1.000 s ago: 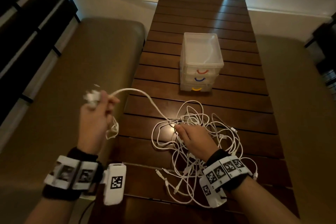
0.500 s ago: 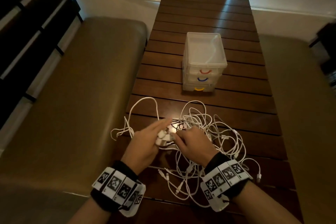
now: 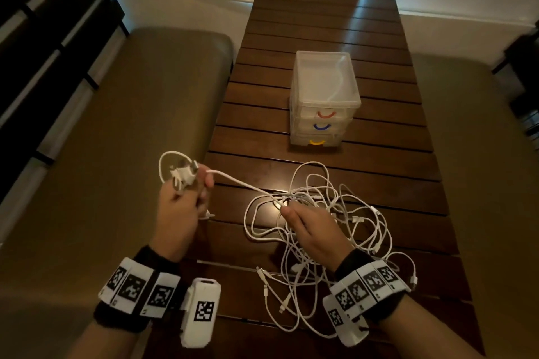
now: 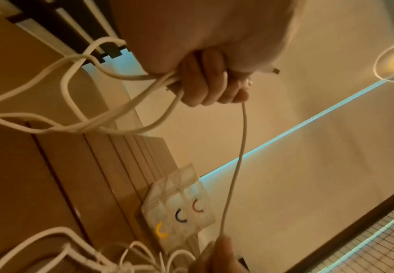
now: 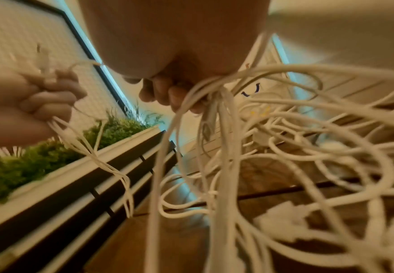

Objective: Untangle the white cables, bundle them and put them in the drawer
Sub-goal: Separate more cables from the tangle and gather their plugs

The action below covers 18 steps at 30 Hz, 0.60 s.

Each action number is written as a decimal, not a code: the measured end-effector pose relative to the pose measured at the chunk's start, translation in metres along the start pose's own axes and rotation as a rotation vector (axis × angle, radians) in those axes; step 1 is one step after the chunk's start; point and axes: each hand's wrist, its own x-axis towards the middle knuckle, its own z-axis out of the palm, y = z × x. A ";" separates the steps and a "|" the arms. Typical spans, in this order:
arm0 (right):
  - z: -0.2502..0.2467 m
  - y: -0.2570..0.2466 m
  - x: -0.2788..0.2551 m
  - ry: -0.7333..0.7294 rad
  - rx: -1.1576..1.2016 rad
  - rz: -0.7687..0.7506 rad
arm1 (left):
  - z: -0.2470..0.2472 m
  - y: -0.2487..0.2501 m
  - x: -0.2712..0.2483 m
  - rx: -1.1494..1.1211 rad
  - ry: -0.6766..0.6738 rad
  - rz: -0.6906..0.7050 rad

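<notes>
A person sits at a dark slatted wooden table, seen from above. Their left hand is raised at the table's left edge, fingers curled tight round a small gathered coil of white cable with a plug sticking up from the fist. From that fist one cable strand runs taut, down and to the right, into a loose tangle of white cables lying on the table. The right hand rests on the tangle, thumb and fingers pinching a cluster of strands at the point where the taut strand enters.

Beyond the tangle, well apart from it, stands a small clear plastic drawer unit with three drawers, all closed: red handle on top, blue in the middle, yellow at the bottom.

The step in hand appears to be drawing one cable free and winding it up. To do it well, the right hand should likely hold the knot down lightly and let the strand slip through, not clamp it, while the left hand pulls gently. A hard tug could tighten the knot or drag the whole tangle off the table's edge. Loose plugs may catch on neighbouring loops.
</notes>
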 end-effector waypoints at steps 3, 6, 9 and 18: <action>-0.001 -0.006 0.008 -0.042 -0.085 -0.025 | -0.014 0.008 0.011 -0.276 0.172 0.017; -0.002 0.003 0.007 -0.095 -0.190 0.028 | -0.042 0.012 0.027 -0.353 0.264 0.035; 0.001 0.007 0.002 -0.094 -0.232 0.037 | -0.058 0.003 0.037 0.302 0.249 0.029; 0.005 -0.009 0.003 -0.118 -0.222 -0.024 | -0.004 -0.022 -0.010 0.593 -0.275 0.362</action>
